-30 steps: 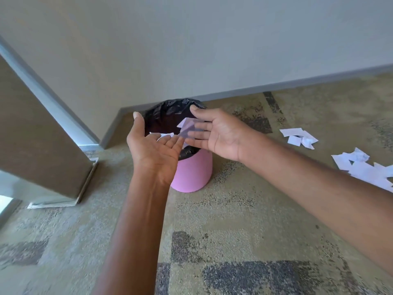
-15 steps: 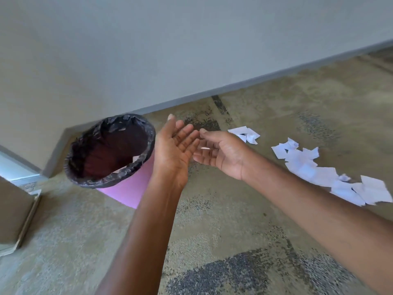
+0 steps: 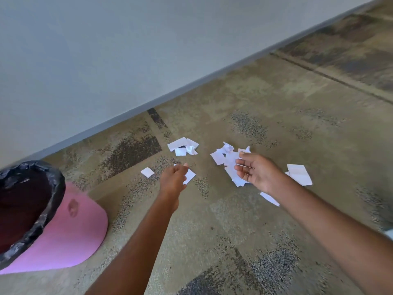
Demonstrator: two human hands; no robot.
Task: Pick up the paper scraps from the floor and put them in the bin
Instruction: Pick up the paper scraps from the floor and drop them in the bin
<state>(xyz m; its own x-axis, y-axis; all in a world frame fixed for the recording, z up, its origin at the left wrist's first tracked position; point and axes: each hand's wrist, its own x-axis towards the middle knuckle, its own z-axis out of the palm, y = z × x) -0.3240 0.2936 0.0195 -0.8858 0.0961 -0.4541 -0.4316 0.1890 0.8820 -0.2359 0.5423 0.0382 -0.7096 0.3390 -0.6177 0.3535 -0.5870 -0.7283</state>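
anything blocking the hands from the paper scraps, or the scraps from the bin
Nothing visible. The left hand and right hand hover over the paper scraps, with only bare carpet between those and the bin, whose lined mouth is open.

White paper scraps [image 3: 228, 160] are all over the carpet floor [image 3: 255, 220]. There's a small pile [image 3: 183, 146] near the wall [image 3: 127, 50] with one crumpled bit, a messier heap [image 3: 221, 157] to its right, a lone square [image 3: 147, 172] closer to the bin [image 3: 70, 237], and a folded piece [image 3: 299, 174] further right. The bin's pink with a black bag [image 3: 53, 194] over the rim, down on my left.
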